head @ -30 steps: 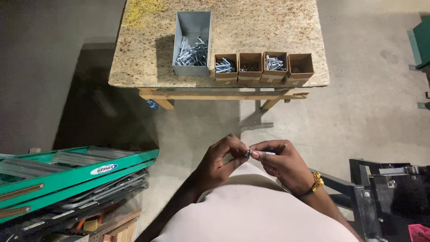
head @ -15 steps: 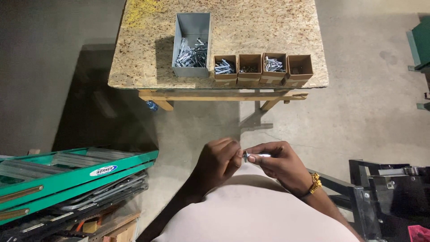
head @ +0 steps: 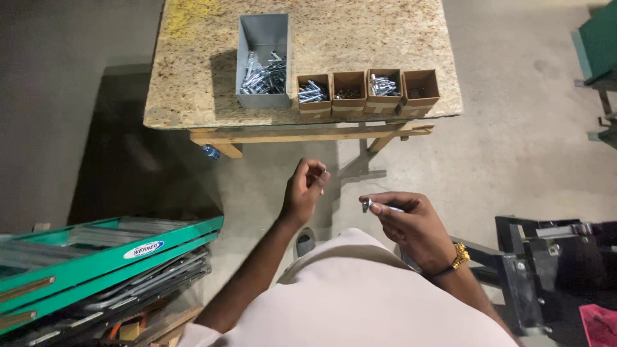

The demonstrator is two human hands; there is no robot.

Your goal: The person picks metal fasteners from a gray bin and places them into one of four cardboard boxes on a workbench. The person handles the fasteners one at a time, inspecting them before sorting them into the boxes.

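My right hand [head: 408, 225] grips a silver bolt [head: 378, 205] by its shank, head pointing left, in front of my belly. My left hand [head: 306, 187] is raised up and to the left of the bolt, fingers curled together; whether a small part is pinched in them I cannot tell. Ahead stands a chipboard table [head: 193, 71] with a grey metal bin [head: 263, 32] of bolts and a row of several small cardboard boxes [head: 367, 96] along its near edge.
A green ladder [head: 96, 254] lies over metal parts at the lower left. A black metal frame [head: 546, 257] stands at the lower right. A green object [head: 598, 45] sits at the right edge. Bare concrete floor lies between me and the table.
My hands were together on the bolt; the left hand has pulled away, up toward the table. The right hand keeps the bolt. The view shifted slightly.
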